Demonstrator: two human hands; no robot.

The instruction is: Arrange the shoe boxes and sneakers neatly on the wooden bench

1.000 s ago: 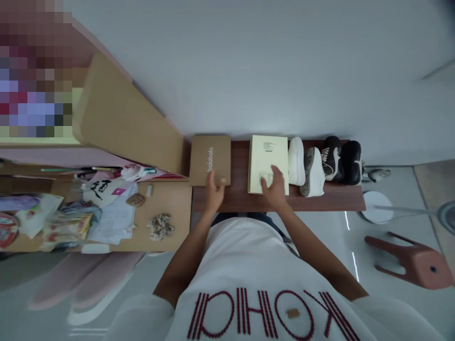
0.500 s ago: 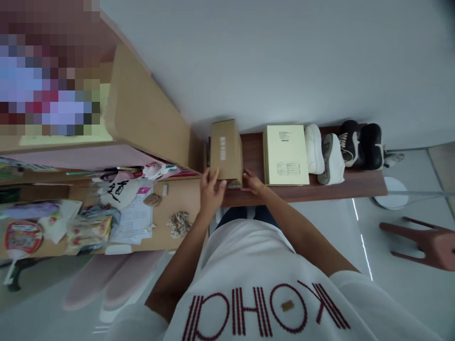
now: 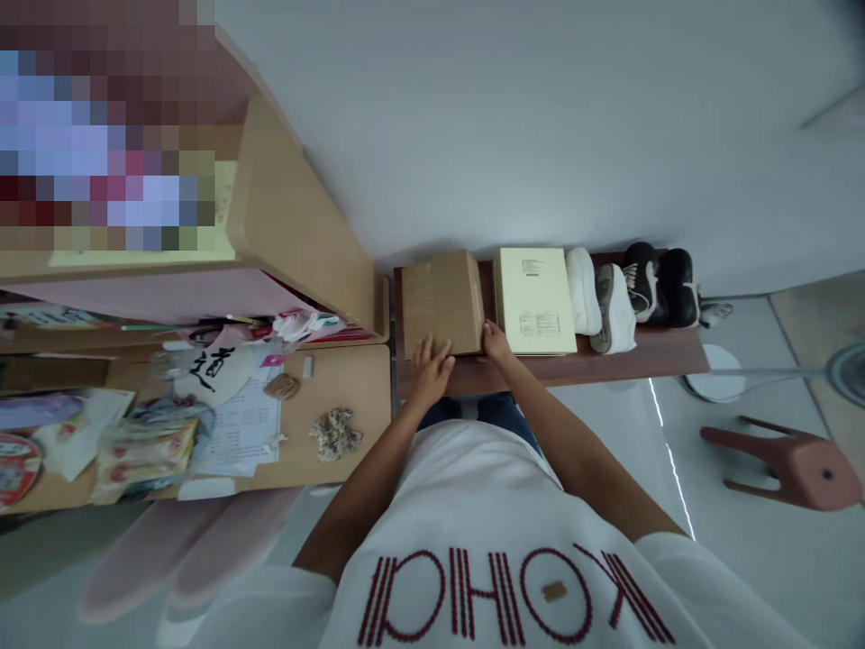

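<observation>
Pale wall (image 3: 514, 126) behind; before it, one low dark wooden bench (image 3: 666, 359), bearing boxes and shoes. Item one, brown cardboard box (image 3: 439, 302), at the bench's left end and tilted slightly: a second ago it sat flat with white lettering uppermost; now a plain face is up, so it has been rolled onto another side, and the work in hand appears to be setting how the box lies. Its contents are hidden; no opening shows. Left hand (image 3: 431, 371): fingers spread over the near edge of the box, not clenched. Right hand (image 3: 496, 344): at the near right corner, fingers drawn close together against the side; whether it pinches the cardboard cannot be told. Item two, cream box (image 3: 536, 302), just right of the brown one, printed labels on top, closed, contents unseen, position on the bench unchanged. Item three, two white shoes (image 3: 583, 293), one upright, one lying on its side, beside the cream box. Item four, two black shoes (image 3: 678, 288), at the right end. Left of the bench, desk (image 3: 368, 388) with papers (image 3: 247, 424), patterned scrunchie (image 3: 336, 433) and clear plastic bag (image 3: 149, 446) holding coloured packets, kind unclear.
</observation>
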